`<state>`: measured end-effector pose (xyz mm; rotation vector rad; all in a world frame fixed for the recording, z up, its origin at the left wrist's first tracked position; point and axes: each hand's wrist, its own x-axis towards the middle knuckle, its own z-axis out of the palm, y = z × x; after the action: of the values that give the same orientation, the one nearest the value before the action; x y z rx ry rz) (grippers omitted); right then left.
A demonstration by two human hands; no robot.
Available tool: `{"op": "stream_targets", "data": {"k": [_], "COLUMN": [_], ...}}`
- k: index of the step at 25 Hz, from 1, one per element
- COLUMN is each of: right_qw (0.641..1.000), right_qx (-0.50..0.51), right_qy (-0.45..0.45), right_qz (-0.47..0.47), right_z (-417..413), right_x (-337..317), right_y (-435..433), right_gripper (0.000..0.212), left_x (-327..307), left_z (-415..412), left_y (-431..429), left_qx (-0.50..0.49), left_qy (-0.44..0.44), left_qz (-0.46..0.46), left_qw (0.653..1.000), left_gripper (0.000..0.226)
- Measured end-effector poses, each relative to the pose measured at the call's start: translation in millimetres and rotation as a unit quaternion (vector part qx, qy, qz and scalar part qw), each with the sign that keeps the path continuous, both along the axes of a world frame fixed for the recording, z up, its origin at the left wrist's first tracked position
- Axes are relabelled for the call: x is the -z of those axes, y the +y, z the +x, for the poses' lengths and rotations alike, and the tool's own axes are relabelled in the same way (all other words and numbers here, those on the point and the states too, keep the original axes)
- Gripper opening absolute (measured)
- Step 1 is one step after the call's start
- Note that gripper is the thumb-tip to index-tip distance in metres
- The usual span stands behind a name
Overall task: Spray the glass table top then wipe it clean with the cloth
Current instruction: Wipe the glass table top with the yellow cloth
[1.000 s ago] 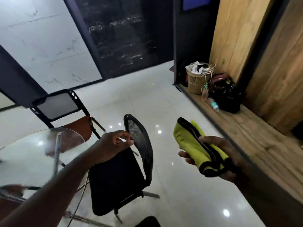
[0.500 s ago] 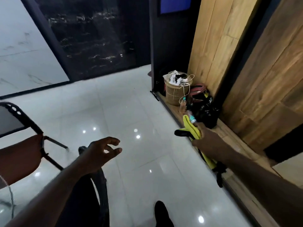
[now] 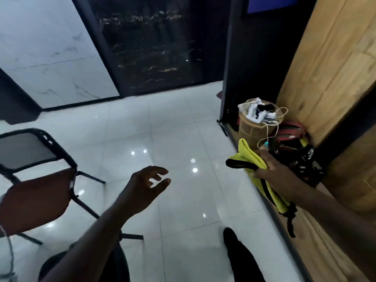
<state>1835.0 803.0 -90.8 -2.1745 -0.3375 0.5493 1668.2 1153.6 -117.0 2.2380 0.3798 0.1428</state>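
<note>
Cloth (image 3: 251, 157), yellow with a black edge, sits bunched in your right hand (image 3: 278, 176), held out over the edge of the wooden ledge (image 3: 317, 251) near the woven basket (image 3: 252, 129) and the dark bag (image 3: 301, 157); your grip there is closed around its middle, with a folded end standing up and a tail hanging down below your wrist. It looks soft, light and limp, so judge it as something that droops wherever you leave it loose: gather the tail into your palm before wiping. Your left hand (image 3: 146, 186) hangs over the white floor tiles (image 3: 183, 129) with its fingers spread and nothing in them. No spray bottle shows clearly, and the glass surface is out of view; only a chair (image 3: 34, 190) stands at the left
</note>
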Motion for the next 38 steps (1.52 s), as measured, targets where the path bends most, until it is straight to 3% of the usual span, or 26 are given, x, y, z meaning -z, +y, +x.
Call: {"op": "stream_targets", "data": {"k": [6,10,15,18,21,27,29,33,38], "right_qw": [0.982,0.95,0.889,0.866,0.831,0.777,0.742,0.648,0.526], "right_qx": [-0.187,-0.31,-0.456,-0.499,-0.556,-0.628,-0.669,-0.761,-0.85], "right_qy": [0.015,0.02,0.02,0.022,0.011,0.038,0.041,0.025,-0.013], "right_qz": [-0.002,0.001,-0.025,-0.01,-0.007,-0.012,-0.024,0.004,0.017], "right_z": [151,192,191,178,165,142,122,84,22], "right_x": [26,27,38,40,25,39,53,70,75], "right_y": [136,247,396,469,550,692,744,833,911], "right_gripper": [0.055,0.06,0.066,0.059,0.054,0.059,0.064,0.056,0.061], "left_x": [-9,-8,23,31,32,28,28,22,17], "left_z": [54,46,15,3,-13,-22,-27,-32,-29], "left_y": [43,84,139,179,221,298,321,337,335], "left_qx": [-0.159,-0.273,-0.394,-0.465,-0.535,-0.621,-0.65,-0.762,-0.852], "left_qy": [0.002,0.015,0.044,0.008,-0.023,-0.007,0.011,0.021,0.03], "left_qz": [0.055,0.079,0.052,0.025,-0.001,-0.047,-0.035,-0.038,-0.054], "left_qw": [0.986,0.959,0.917,0.885,0.844,0.782,0.759,0.646,0.52], "left_gripper": [0.022,0.026,0.027,0.035,0.029,0.025,0.024,0.019,0.017]}}
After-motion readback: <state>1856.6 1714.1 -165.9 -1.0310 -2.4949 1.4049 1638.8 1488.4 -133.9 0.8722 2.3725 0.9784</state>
